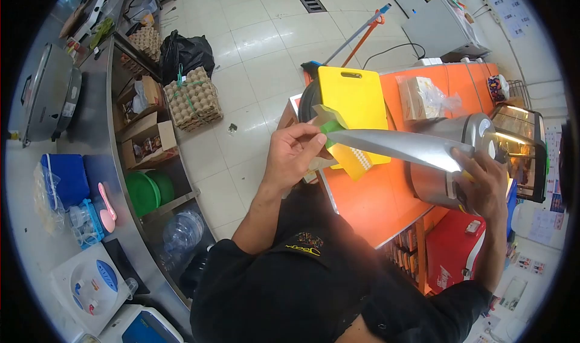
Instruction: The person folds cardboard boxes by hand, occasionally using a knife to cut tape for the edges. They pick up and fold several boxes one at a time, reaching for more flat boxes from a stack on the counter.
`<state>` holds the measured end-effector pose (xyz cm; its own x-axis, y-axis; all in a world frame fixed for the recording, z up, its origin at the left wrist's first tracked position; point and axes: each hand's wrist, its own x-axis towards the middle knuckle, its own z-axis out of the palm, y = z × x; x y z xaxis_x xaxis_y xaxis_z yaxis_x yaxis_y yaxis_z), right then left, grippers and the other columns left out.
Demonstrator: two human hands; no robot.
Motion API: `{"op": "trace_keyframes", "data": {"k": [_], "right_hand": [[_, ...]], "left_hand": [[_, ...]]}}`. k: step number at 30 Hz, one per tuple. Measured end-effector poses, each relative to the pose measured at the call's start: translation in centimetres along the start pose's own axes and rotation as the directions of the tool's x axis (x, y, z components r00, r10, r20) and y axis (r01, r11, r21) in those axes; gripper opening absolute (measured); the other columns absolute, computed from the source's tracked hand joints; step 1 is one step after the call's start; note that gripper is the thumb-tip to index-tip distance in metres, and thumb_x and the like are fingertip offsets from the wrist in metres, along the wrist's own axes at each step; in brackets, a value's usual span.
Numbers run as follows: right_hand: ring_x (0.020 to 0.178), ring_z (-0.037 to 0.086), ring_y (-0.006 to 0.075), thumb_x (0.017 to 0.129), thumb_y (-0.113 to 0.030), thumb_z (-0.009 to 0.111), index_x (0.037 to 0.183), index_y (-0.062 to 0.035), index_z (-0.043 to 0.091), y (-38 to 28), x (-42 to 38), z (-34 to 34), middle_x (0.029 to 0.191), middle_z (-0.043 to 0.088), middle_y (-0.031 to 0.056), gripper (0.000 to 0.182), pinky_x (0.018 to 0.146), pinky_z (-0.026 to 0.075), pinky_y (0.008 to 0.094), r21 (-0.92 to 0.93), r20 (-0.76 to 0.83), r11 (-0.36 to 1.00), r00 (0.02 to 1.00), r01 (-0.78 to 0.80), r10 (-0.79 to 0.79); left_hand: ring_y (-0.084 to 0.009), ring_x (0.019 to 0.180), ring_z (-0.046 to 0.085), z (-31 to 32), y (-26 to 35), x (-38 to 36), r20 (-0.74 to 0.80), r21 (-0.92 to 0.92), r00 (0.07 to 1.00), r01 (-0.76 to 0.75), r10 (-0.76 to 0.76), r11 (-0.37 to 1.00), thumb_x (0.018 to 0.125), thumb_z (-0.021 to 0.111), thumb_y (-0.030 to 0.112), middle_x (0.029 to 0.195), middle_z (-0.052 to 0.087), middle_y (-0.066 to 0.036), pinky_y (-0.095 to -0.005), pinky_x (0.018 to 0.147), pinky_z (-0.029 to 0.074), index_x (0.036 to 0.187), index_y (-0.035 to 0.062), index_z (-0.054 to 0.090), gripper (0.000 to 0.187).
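My left hand (pixel 294 154) is closed, thumb and fingers pinched beside a green piece (pixel 330 127) at the narrow end of a long, shiny silver strip (pixel 399 148). The strip is shaped like a blade and widens to the right. My right hand (pixel 481 180) curls around its wide end, fingers bent over it. A pale, thin flap and a yellow, white-patterned card (pixel 352 161) stick out by the green piece. Behind them a yellow cutting board (pixel 353 95) overlaps a dark round item. A steel drum-shaped container (pixel 432 183) stands under the strip.
The orange table (pixel 374 201) also bears a white box (pixel 417 98) and a lit display case (pixel 516 146). A red box (pixel 453 246) sits below. Egg trays (pixel 193 98) and a black bag (pixel 186 56) lie on the tiled floor, beside the steel counter (pixel 115 180) at left.
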<state>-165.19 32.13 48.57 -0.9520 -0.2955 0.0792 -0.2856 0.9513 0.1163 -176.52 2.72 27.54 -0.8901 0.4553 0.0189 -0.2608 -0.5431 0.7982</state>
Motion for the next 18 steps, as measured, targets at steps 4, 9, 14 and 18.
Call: {"op": "trace_keyframes", "data": {"k": [4,9,14,18], "right_hand": [[0.058,0.051,0.0192,0.058,-0.008,0.081,0.122,-0.0201,0.065,0.3,-1.2,0.1,0.071,0.049,0.0045,0.067,0.051,0.042,0.0351,-0.01,0.009,1.0,1.0,-0.023,0.023],[0.059,0.051,0.019,0.056,-0.007,0.082,0.12,-0.0192,0.066,0.3,-2.0,0.3,0.072,0.049,0.005,0.067,0.053,0.042,0.0348,0.035,-0.016,0.998,0.998,-0.057,0.058],[0.058,0.049,0.0194,0.055,-0.005,0.082,0.121,-0.0188,0.066,0.3,-2.5,-0.1,0.072,0.048,0.005,0.07,0.053,0.041,0.0354,0.038,-0.002,0.996,0.997,-0.081,0.082],[0.058,0.049,0.0198,0.054,-0.006,0.083,0.122,-0.0193,0.065,-0.1,-2.4,-0.2,0.072,0.047,0.0052,0.072,0.052,0.04,0.0361,0.038,-0.01,0.999,0.999,-0.036,0.036]], "left_hand": [[-0.0161,0.082,0.068,-0.1,-0.1,0.1,0.078,0.004,0.997,0.004,-0.004,1.0,0.092,0.058,0.001,0.092,0.067,-0.013,-0.0293,0.073,0.059,0.101,-0.009,0.061,0.014],[-0.0143,0.086,0.066,0.3,0.6,0.1,0.135,-0.031,0.991,0.021,-0.017,0.999,0.092,0.058,0.0,0.097,0.066,-0.012,-0.027,0.076,0.058,0.101,-0.0085,0.061,0.012],[-0.0157,0.082,0.067,-0.3,0.3,0.0,0.15,0.053,0.989,-0.016,0.008,0.998,0.092,0.06,0.003,0.092,0.067,-0.014,-0.0305,0.072,0.06,0.101,-0.0091,0.061,0.015],[-0.0155,0.083,0.067,-0.2,0.3,-0.3,0.169,0.079,0.986,-0.012,-0.001,0.997,0.092,0.059,0.002,0.093,0.067,-0.013,-0.0298,0.073,0.059,0.1,-0.0089,0.061,0.014]]}}
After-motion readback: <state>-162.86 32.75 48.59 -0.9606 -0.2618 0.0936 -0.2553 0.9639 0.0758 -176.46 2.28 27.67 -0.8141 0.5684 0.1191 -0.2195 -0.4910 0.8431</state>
